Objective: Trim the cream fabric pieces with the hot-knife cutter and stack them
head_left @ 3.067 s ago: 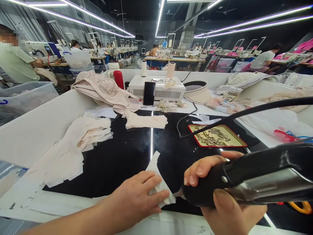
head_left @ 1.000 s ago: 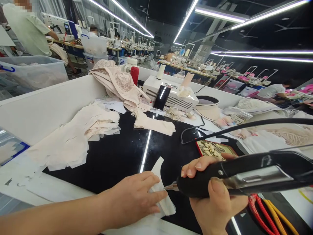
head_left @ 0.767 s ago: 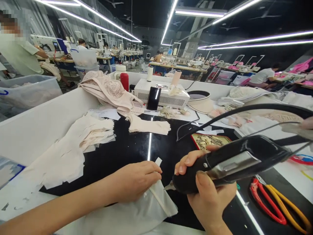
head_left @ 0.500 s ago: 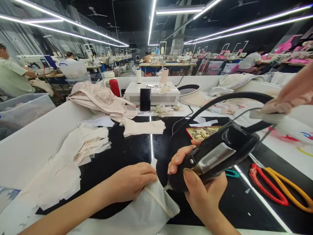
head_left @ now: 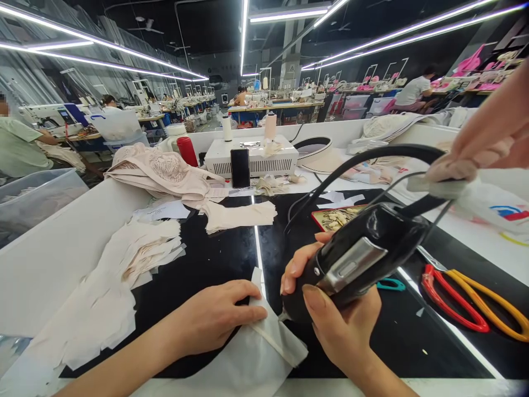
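My left hand [head_left: 210,314] rests on a sheer off-white fabric piece [head_left: 243,358] at the front of the black work surface. Its fingers lie stretched out, with a gap between two of them near the fabric's narrow end. A thin raised strip runs along this fabric. My right hand [head_left: 347,331] is wrapped round a black corded hand tool [head_left: 372,242] with a silver lever on its side. The tool's small pointed tip is just right of the fabric's edge; whether it touches, I cannot tell. A thick black cable [head_left: 351,171] loops from its back.
Cut fabric pieces [head_left: 103,298] are piled at left. Red-and-orange-handled scissors [head_left: 458,303] lie right, near a tray of small pieces [head_left: 336,219]. A phone [head_left: 240,168] leans against a white box [head_left: 210,157]. A blurred hand [head_left: 487,127] is by the cable at upper right.
My left hand's fingers have parted on the fabric, where they were closed together before. The view has shifted slightly. My right hand still grips the tool in much the same place.
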A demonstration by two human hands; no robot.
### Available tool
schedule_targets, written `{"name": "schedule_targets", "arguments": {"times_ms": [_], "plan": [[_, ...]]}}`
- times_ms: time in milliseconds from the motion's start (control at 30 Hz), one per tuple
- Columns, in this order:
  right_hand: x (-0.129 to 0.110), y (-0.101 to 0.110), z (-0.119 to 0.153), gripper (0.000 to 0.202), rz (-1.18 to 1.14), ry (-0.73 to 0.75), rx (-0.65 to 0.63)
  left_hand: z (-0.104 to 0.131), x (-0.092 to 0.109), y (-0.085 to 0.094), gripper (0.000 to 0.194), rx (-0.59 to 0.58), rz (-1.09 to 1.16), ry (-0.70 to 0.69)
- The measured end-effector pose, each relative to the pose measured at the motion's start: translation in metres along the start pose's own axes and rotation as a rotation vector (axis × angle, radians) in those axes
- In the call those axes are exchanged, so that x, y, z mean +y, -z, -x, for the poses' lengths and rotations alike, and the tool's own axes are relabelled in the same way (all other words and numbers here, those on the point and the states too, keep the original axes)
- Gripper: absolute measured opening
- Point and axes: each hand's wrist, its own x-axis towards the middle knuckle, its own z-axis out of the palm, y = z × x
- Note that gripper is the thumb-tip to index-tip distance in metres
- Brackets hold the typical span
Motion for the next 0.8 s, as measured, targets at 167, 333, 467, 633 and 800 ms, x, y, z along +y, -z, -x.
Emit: {"name": "schedule_targets", "arguments": {"times_ms": [167, 333, 467, 633, 800], "plan": [[-0.001, 0.002, 0.002, 0.039, -0.001, -0.031, 0.004, 0.000, 0.001, -0.001, 0.047, 0.017, -0.011, 0.003], [0.001, 0.007, 0.000, 0.042, -0.012, -0.060, -0.002, 0.001, 0.001, -0.008, 0.043, 0.077, -0.045, -0.020], [0.005, 0.007, -0.005, 0.041, 0.017, -0.049, 0.006, 0.001, 0.001, -0.013, 0.043, 0.097, -0.029, -0.012], [0.010, 0.003, -0.007, 0.041, 0.043, -0.064, 0.005, -0.001, 0.002, -0.015, 0.039, 0.029, 0.004, 0.033], [0.011, 0.004, -0.005, 0.038, 0.080, -0.078, 0.018, -0.002, 0.002, -0.018, 0.041, 0.045, -0.010, 0.038]]}}
